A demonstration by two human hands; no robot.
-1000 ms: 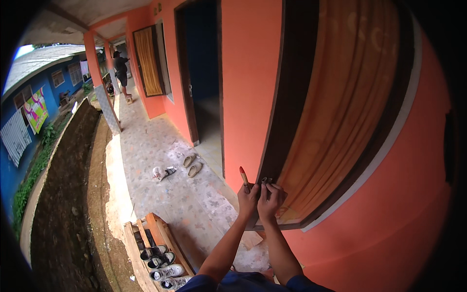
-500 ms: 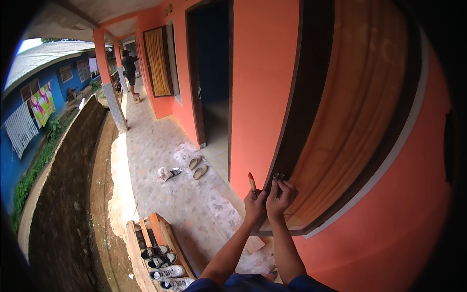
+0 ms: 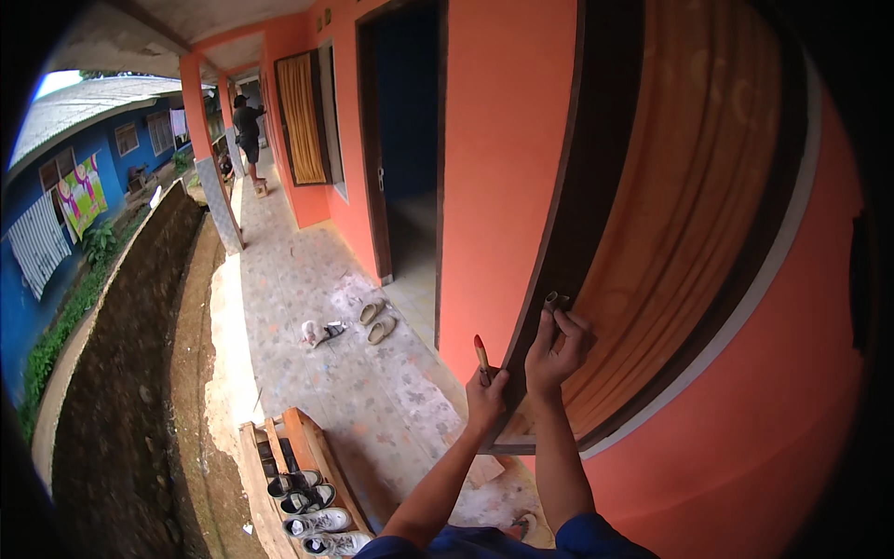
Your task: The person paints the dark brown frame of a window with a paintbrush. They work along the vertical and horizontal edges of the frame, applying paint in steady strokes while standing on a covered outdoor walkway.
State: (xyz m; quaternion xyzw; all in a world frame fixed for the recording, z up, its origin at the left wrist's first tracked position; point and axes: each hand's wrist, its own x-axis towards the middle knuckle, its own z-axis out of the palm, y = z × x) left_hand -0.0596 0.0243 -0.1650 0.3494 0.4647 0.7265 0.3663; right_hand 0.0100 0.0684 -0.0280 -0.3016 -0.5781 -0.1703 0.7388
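A small dark rolled piece (image 3: 551, 300), pinched in the right hand (image 3: 560, 347), now sits higher along the dark-brown window frame (image 3: 603, 121), suggesting the work shifts upward; the left hand (image 3: 486, 399), now farther from it, grips a red-tipped wooden handle (image 3: 480, 350) (lower end hidden); beige slip-on shoes (image 3: 382, 330) lie beyond.

Shoes (image 3: 318, 522) and curtained windows (image 3: 684, 214) mark a home porch (image 3: 289, 373).
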